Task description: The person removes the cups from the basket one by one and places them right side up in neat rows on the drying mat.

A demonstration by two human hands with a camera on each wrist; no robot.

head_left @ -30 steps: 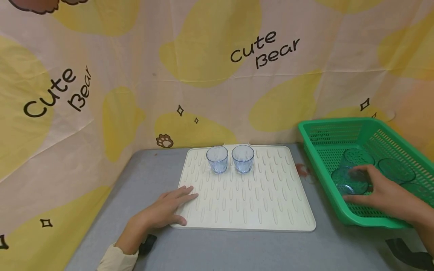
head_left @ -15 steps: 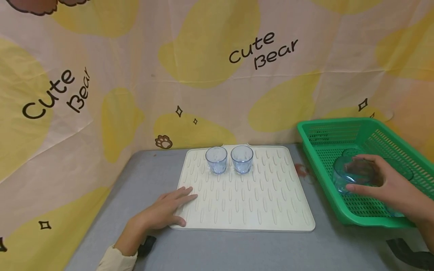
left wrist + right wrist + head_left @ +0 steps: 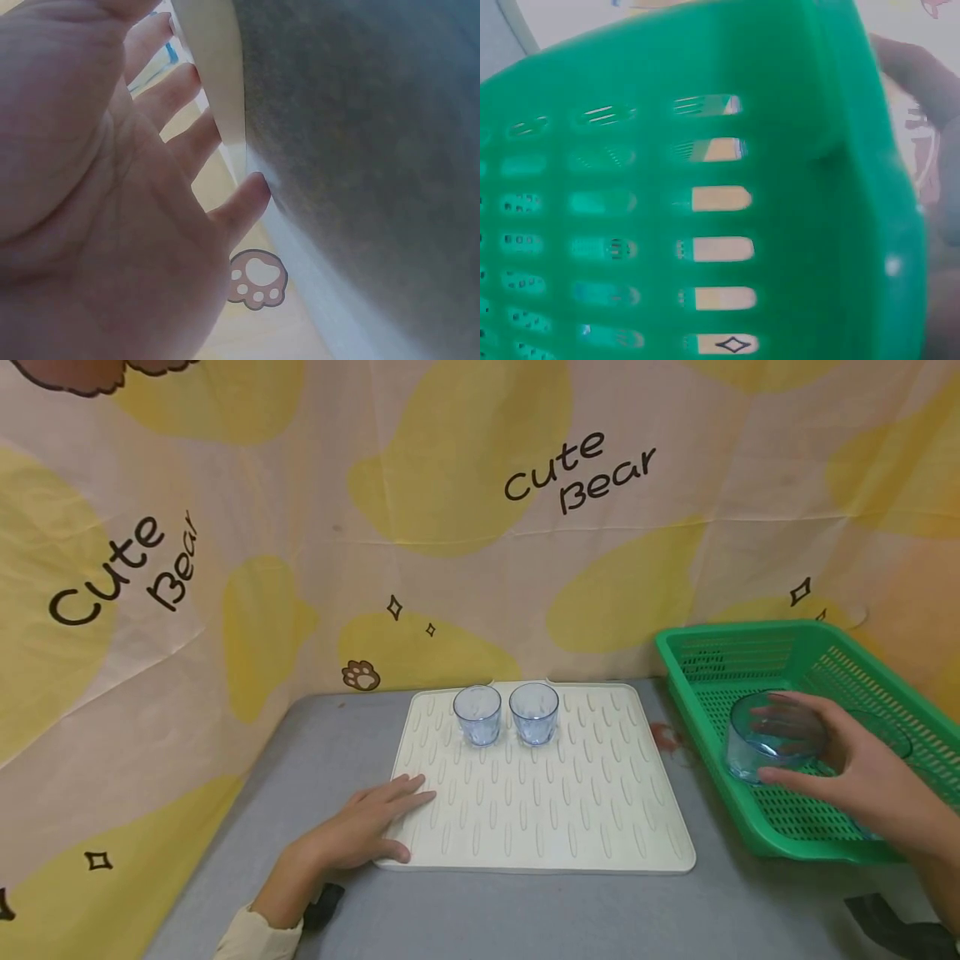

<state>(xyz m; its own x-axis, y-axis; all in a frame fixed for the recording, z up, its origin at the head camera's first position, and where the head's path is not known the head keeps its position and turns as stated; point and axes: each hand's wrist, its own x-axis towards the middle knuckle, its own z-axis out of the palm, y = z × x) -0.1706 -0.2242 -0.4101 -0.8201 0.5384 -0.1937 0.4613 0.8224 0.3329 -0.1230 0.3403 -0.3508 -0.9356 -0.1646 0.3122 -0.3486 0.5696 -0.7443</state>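
My right hand [image 3: 862,768] grips a clear bluish drinking glass [image 3: 746,758] from its right side, thumb in front and fingers behind it. Held just above the basket floor, near the left wall, the glass stands roughly upright. Around it is a green plastic basket [image 3: 817,850], whose wall [image 3: 802,195] covers most of the right wrist view. My left hand [image 3: 360,827] rests on the left edge of a white ribbed mat [image 3: 555,814], fingers spread and fairly straight. Two similar glasses, one left [image 3: 477,718] and one right [image 3: 534,717], stand upright side by side near the mat's back.
At least one more glass [image 3: 885,733] lies in the basket behind my right hand, partly hidden. Grey cloth [image 3: 525,914] covers the table. A printed curtain [image 3: 450,568] rises along the back and left. A dark strap [image 3: 896,927] shows below the right wrist.
My right hand has lifted the glass slightly from the basket floor and shifted it a little left. The left hand and the two glasses on the mat have stayed put.
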